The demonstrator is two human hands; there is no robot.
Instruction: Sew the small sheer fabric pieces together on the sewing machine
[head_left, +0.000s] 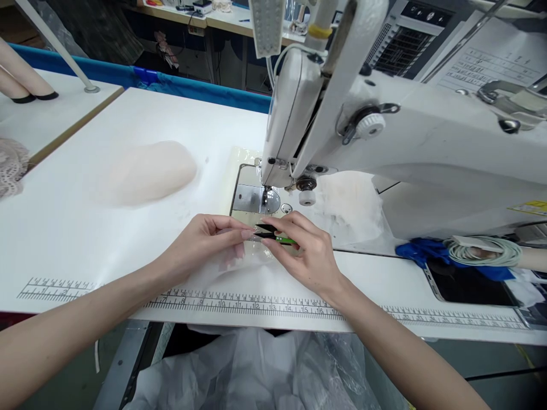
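My left hand point(213, 239) pinches a piece of thin, sheer fabric point(209, 273), pale and nearly see-through, in front of the sewing machine. Facing it, my right hand point(305, 250) is closed on small thread snips point(284, 240) with black blades and a green part. The blade tips meet the fabric edge by my left fingertips; whether they are cutting I cannot tell. Just beyond both hands lies the metal needle plate point(250, 198), under the needle and presser foot of the white sewing machine point(294, 108).
A skin-coloured fabric piece point(158, 171) lies on the left of the white table, lace point(12, 165) at the far left edge. Pale fabric point(348, 205) rests under the machine arm. At right are a phone point(470, 282), blue cloth point(414, 250) and coiled cord point(482, 251). A printed ruler point(256, 304) runs along the front.
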